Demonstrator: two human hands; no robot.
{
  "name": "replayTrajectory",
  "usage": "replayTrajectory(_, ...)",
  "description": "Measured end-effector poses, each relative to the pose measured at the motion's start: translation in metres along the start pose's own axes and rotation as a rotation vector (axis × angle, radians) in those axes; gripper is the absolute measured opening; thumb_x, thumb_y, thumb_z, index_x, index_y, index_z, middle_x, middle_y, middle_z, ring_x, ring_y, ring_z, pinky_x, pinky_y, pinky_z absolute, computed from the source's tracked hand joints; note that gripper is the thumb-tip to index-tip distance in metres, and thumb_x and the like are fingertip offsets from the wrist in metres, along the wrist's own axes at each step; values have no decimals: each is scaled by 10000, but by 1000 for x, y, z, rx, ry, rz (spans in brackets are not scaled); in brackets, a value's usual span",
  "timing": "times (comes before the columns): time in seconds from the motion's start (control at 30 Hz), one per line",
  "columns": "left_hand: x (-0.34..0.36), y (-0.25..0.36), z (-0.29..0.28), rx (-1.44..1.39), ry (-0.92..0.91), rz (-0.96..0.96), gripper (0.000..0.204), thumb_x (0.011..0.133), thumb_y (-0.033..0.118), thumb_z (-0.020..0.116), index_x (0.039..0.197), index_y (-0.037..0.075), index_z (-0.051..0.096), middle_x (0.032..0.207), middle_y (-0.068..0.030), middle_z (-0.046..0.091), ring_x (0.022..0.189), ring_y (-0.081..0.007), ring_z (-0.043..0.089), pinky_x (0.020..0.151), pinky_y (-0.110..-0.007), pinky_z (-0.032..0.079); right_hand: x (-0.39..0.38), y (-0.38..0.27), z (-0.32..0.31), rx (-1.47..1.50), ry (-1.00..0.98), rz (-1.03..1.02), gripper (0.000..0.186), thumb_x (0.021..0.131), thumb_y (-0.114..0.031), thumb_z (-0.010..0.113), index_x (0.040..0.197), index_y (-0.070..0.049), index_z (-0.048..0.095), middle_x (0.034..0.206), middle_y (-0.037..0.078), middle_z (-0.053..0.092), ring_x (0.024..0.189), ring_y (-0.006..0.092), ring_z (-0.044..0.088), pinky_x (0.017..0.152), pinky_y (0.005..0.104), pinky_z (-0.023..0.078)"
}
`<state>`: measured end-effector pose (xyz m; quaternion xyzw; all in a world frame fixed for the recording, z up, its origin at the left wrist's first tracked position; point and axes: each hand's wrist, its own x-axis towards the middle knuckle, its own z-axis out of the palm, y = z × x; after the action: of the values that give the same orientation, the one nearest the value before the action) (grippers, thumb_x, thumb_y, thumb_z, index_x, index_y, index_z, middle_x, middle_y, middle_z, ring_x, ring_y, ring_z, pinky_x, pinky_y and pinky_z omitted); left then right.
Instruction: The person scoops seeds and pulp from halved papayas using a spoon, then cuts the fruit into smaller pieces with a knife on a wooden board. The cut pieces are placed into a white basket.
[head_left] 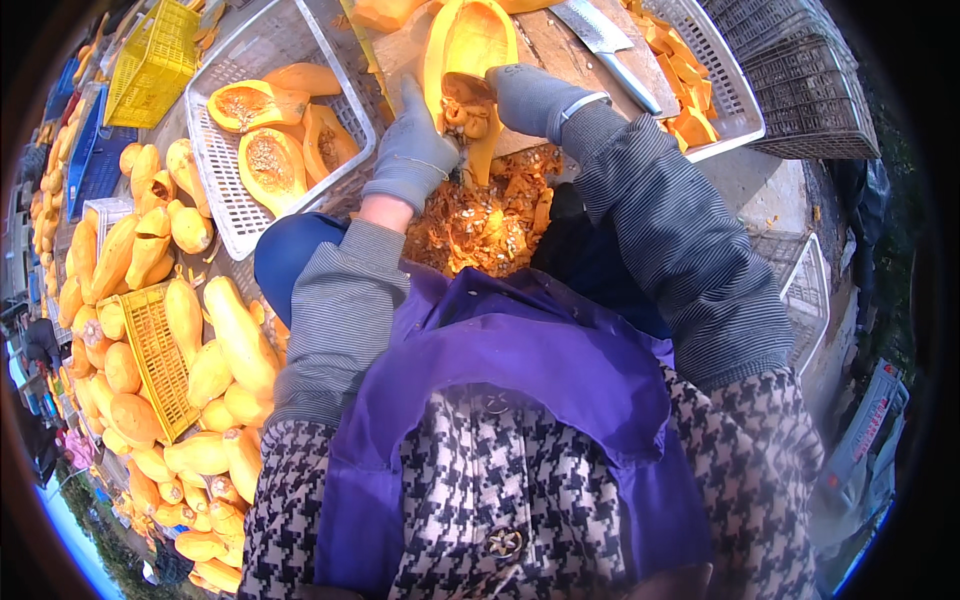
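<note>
My gloved left hand (412, 150) grips the side of a halved orange squash (436, 62), thumb along its edge. The squash stands tilted with its hollow facing up, the upper part scraped smooth. At its lower hollow, my gloved right hand (535, 98) is closed on a scoop (472, 84), mostly hidden by fingers and pulp. Stringy pulp and seeds bunch beneath the scoop. Between my knees lies a heap of scraped-out pulp and seeds (480, 228). A wide-bladed knife (598, 32) rests on the wooden board (560, 62), right of the squash.
At left, a white crate (228, 200) holds several seeded squash halves. A right-hand white crate (735, 120) contains orange chunks, beside dark stacked crates (815, 90). Many whole peeled squashes (210, 370) cover the left ground around yellow crates (160, 365).
</note>
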<state>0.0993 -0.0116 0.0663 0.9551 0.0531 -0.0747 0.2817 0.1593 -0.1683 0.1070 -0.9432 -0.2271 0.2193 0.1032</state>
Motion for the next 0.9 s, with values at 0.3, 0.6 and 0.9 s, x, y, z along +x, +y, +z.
replayTrajectory(0.3, -3, -17, 6, -80, 15, 143, 846, 711, 92, 674, 1408, 45, 197, 1111, -286, 587, 1060, -385, 590, 887, -391, 484, -42, 10, 27, 215, 8, 17, 332, 819, -83, 550, 1137, 8, 574, 1127, 219, 613, 1080, 328, 591, 935, 399, 461)
replayTrajectory(0.6, 9, -21, 10, -274, -40, 173, 855, 689, 53, 707, 1393, 3, 224, 1181, -195, 564, 1122, -272, 561, 933, -320, 445, 27, 29, 0, 323, 389, 245, 305, 825, -83, 520, 1105, 24, 578, 986, 226, 652, 832, 314, 671, 714, 401, 533)
replayTrajectory(0.9, 21, -23, 16, -287, 7, 387, 777, 684, 125, 761, 1300, 73, 291, 1105, -199, 593, 1056, -322, 599, 877, -365, 482, -32, 27, 15, 65, 43, -173, 303, 847, -24, 452, 1131, -16, 557, 1050, 212, 630, 1036, 350, 599, 902, 417, 465)
